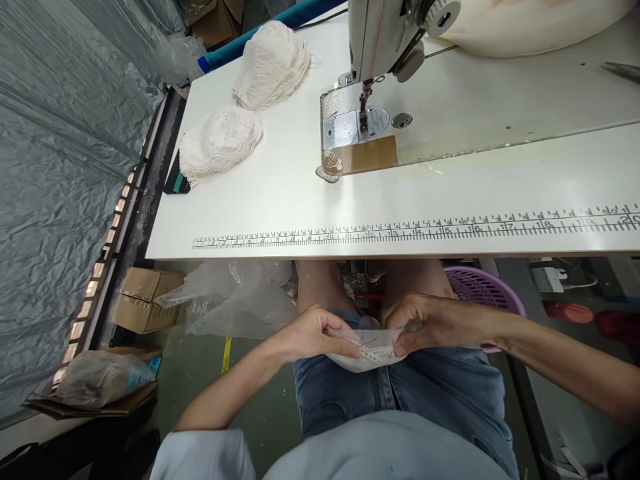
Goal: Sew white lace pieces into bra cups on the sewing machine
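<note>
lace piece [373, 360] spans left hand [320, 335] and right hand [419, 322], over the jeans [345, 397], in front of the worktop [270, 200], well apart from the machine [367, 40]. step looks like handling the lace edge; next move probably calls for a steady pinch at both ends. fingers [346, 347] of both hands gripping it, lace strip between them, some fingertips hidden behind cloth.
</note>
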{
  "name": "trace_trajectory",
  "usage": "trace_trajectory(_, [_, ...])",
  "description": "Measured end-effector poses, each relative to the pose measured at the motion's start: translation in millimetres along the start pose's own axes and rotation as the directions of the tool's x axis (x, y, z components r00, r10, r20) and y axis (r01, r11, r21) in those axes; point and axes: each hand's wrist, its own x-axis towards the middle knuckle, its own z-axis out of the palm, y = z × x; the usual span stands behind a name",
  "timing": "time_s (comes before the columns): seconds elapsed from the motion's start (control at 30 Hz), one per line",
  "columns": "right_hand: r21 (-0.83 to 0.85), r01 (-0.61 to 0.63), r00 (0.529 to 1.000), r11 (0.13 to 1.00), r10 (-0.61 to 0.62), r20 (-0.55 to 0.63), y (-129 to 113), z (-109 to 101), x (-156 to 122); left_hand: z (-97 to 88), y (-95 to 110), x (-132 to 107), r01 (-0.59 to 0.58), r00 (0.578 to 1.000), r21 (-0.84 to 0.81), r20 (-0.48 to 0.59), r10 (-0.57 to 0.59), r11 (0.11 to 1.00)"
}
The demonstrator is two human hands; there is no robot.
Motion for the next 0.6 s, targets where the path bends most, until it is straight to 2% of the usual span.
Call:
trace_trajectory(0.17, [0.002, -0.078, 0.996, 0.997, 0.078, -0.047, 1.4, -3.2, -17.0, 1.0, 1.9, 2.1, -0.047, 0.998, 0.082, 0.035, 0.044, 0.996])
trace_trajectory(0.3, [0.016, -0.179, 0.982, 0.984, 0.180, -0.055, -2.9, 3.2, -22.5, 5.0, 2.1, 7.4, -0.061, 0.997, 0.112, 0.060, 0.055, 0.992])
trace_trajectory(0.47, [-0.046, -0.140, 0.975, 0.989, 0.130, -0.179, -10.4, 16.9, -7.5, 8.6, 3.5, 11.2, -0.121, 0.992, 0.184, 0.063, 0.111, 0.976])
trace_trajectory(0.6, [0.030, -0.136, 0.968, 0.990, 0.140, -0.207, -5.9, 17.0, -5.2, 6.5, -2.0, 9.5, -0.163, 0.986, 0.173, 0.046, 0.158, 0.971])
